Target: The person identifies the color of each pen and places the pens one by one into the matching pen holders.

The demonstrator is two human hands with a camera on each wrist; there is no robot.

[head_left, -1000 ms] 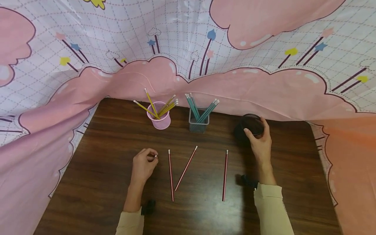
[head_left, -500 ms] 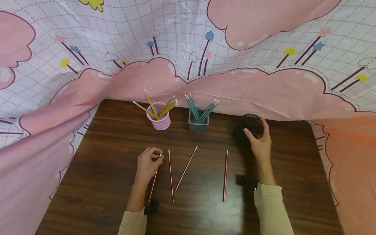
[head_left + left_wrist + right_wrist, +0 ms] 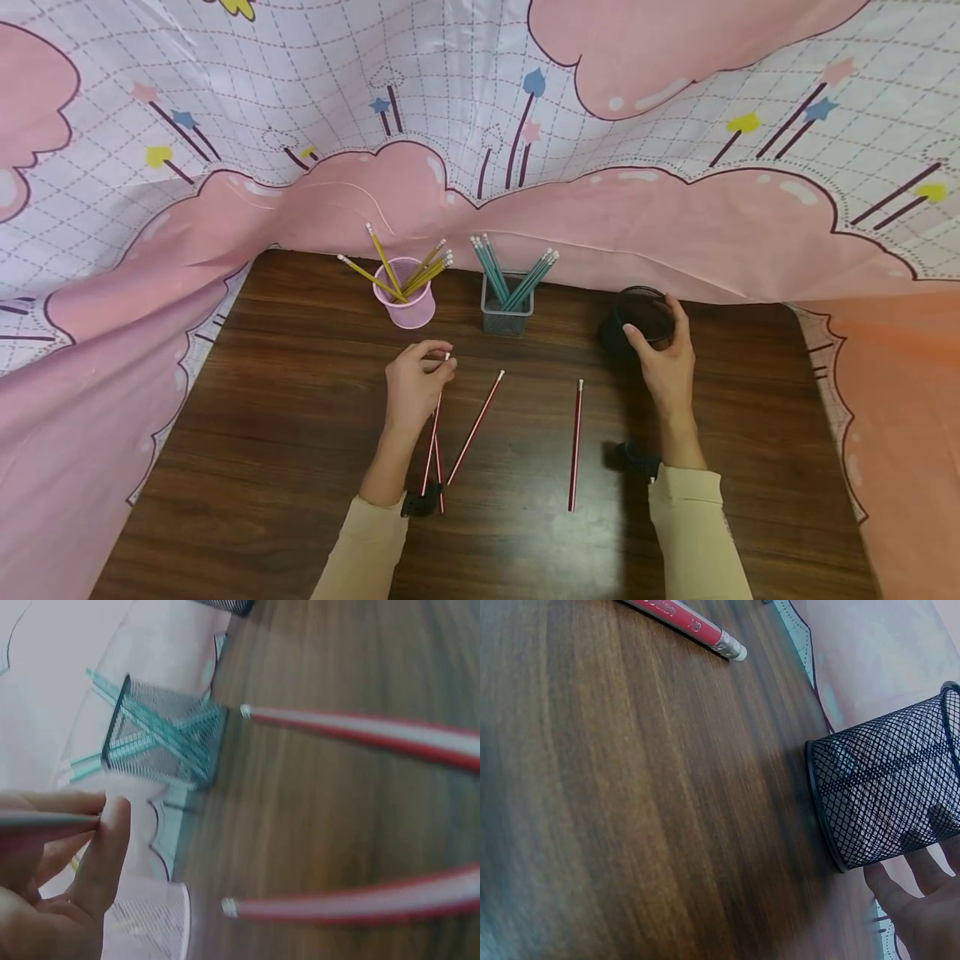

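My left hand [image 3: 416,383] pinches a red-and-white striped pencil [image 3: 431,454] near its white eraser end, above the table. In the left wrist view the pencil [image 3: 45,826] sits between thumb and fingers. At the back right, my right hand [image 3: 670,375] grips a round black mesh pencil cup [image 3: 617,335] by its side, thumb at the rim. The right wrist view shows the fingers against the mesh of this cup [image 3: 885,791], which stands on the table. Three more striped pencils lie on the table: one partly under the held pencil, a slanted pencil [image 3: 476,429] and a pencil [image 3: 576,446] further right.
A pink mesh cup [image 3: 412,315] with several yellow pencils stands at the back left. Right of it is a square grey mesh holder [image 3: 504,325] with several teal pencils. A patterned cloth [image 3: 600,225] hangs behind and around the brown wooden table [image 3: 262,400].
My left hand has moved right and towards the back, bringing the pinched pencil over the leftmost lying pencil. My right hand and the black cup have stayed in place.
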